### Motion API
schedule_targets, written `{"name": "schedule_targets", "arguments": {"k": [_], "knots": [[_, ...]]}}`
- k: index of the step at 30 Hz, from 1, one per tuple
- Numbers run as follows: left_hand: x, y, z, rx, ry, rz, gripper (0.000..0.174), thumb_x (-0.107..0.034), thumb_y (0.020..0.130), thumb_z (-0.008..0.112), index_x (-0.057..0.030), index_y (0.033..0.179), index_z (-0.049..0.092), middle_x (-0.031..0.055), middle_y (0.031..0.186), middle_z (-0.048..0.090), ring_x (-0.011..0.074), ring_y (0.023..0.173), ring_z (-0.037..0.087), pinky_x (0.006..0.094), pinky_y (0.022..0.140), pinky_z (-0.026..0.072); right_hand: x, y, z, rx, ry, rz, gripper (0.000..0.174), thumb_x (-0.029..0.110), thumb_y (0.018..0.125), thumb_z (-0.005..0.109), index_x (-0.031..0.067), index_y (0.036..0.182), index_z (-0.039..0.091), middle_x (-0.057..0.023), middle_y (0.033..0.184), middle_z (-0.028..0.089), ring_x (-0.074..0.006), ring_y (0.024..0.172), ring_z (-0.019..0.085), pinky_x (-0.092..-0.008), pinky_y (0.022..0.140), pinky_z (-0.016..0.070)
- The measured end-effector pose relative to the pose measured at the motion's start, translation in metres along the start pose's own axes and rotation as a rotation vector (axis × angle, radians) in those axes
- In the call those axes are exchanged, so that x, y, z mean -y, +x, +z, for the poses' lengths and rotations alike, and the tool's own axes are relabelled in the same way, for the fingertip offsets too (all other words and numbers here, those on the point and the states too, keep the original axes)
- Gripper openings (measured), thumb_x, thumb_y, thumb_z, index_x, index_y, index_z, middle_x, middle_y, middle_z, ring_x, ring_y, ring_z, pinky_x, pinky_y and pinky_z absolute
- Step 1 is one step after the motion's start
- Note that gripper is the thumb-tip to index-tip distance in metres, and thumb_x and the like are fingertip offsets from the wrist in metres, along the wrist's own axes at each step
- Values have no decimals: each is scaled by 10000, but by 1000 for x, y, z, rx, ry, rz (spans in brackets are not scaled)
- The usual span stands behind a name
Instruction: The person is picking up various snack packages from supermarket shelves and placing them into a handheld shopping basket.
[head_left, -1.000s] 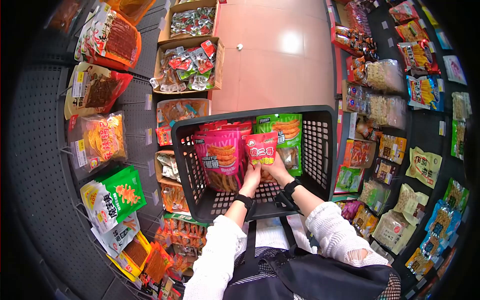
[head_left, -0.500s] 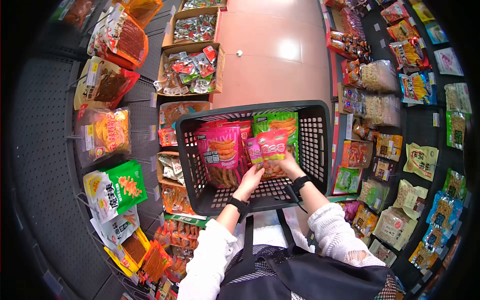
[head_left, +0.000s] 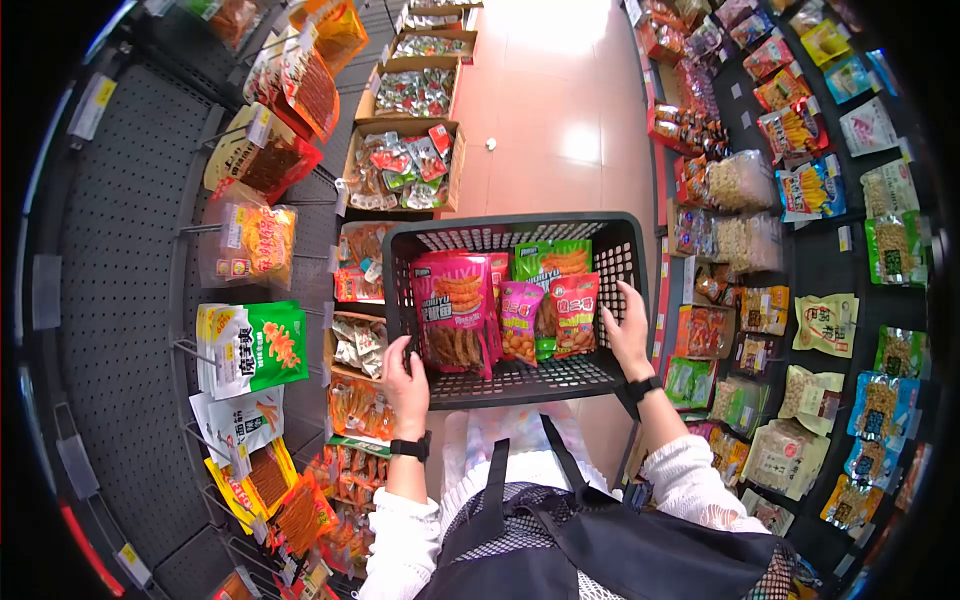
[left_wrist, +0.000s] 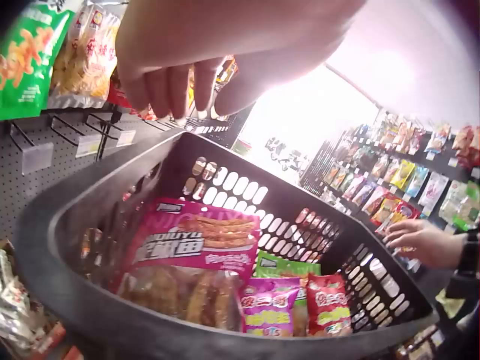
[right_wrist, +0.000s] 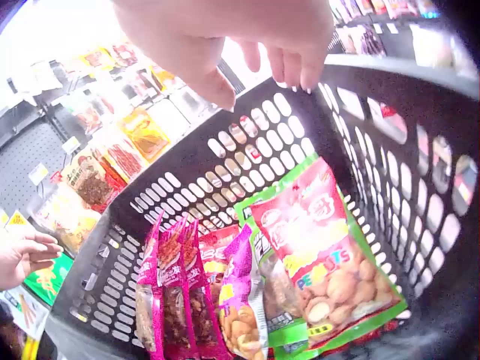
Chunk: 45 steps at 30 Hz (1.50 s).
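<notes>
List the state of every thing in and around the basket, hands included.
basket: upright, holding packets
large pink packet: standing, left side
purple packet: standing, middle
red packet: standing, right of it
green packet: standing behind, partly covered
left hand: open, empty, at left rim
right hand: open, empty, at right wall

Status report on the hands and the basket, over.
Left hand open, right hand open, both by basket rim. Snack packets stand inside. Nothing in the way.
</notes>
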<state>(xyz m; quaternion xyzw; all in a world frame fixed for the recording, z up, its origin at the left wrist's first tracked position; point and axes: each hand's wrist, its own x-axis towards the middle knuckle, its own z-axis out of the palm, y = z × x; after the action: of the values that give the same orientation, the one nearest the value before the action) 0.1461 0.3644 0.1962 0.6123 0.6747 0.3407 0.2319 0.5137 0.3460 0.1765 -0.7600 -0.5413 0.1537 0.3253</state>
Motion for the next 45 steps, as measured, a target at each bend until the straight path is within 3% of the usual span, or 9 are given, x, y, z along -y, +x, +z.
{"name": "schedule_targets", "arguments": {"k": [2, 5, 9, 11, 18, 23, 35, 38, 45], "knots": [[13, 1, -3, -107, 149, 77, 359, -33, 796, 544, -7, 1150, 493, 159, 1195, 478, 319, 1152, 421, 409, 1000, 309, 5, -4, -18, -133, -185, -74, 549, 83, 738, 639, 49, 1240, 419, -151, 1277, 425, -321, 1206, 385, -408, 1005, 307], [57, -4, 12, -178, 339, 15, 547, -143, 815, 571, -12, 1301, 357, 206, 1267, 423, 368, 1188, 385, 465, 984, 318, -28, -17, -14, -139, -487, 42, 654, 153, 738, 656, 24, 1291, 331, -162, 1318, 382, -329, 1220, 372, -422, 1004, 301], [115, -24, 42, -7, 251, -269, 628, -359, 888, 494, -11, 1357, 264, 284, 1259, 430, 434, 1106, 460, 468, 914, 381, -66, -42, -10, 193, -205, 530, 554, 167, 777, 616, 94, 1254, 344, -252, 993, 592, -411, 941, 569, -466, 786, 455], [101, -13, 38, 70, 178, -383, 611, -407, 897, 464, -34, 1349, 290, 300, 1123, 525, 443, 1010, 520, 468, 847, 419, -67, -43, -2, 68, -176, 448, 481, 163, 787, 596, 129, 1213, 373, -240, 869, 617, -418, 847, 592, -477, 729, 465], [95, 8, 53, -34, 283, -426, 480, -486, 878, 458, -24, 986, 532, 219, 915, 615, 410, 857, 578, 480, 712, 446, -121, -22, 30, -69, 49, 599, 315, 318, 721, 699, 45, 866, 636, -101, 736, 662, -258, 691, 640, -354, 639, 490], [98, 4, 56, -75, 362, -392, 488, -495, 870, 457, -21, 938, 547, 217, 828, 621, 417, 772, 588, 499, 655, 449, -81, -24, 18, -91, -137, 613, 311, 342, 694, 670, 95, 884, 654, -170, 786, 648, -353, 786, 621, -428, 691, 491], [83, 1, 46, -41, 470, -513, 480, -496, 867, 463, -28, 955, 527, 201, 792, 621, 387, 752, 603, 479, 642, 462, -67, -26, 21, -42, -212, 703, 280, 308, 712, 672, 68, 854, 644, -190, 808, 644, -367, 805, 618, -447, 719, 497], [72, 1, 42, 73, 490, -572, 498, -442, 887, 459, -17, 1146, 483, 224, 865, 622, 392, 817, 593, 470, 711, 459, -68, -27, 18, -33, -211, 687, 278, 302, 706, 672, 77, 867, 647, -185, 817, 647, -367, 809, 619, -447, 726, 499], [95, -8, 49, 21, 489, -504, 570, -439, 885, 465, -4, 1248, 400, 221, 905, 617, 385, 828, 592, 461, 714, 462, -61, -30, 15, -29, -204, 711, 296, 310, 682, 683, 84, 870, 651, -181, 823, 650, -363, 820, 619, -444, 743, 493]]}}
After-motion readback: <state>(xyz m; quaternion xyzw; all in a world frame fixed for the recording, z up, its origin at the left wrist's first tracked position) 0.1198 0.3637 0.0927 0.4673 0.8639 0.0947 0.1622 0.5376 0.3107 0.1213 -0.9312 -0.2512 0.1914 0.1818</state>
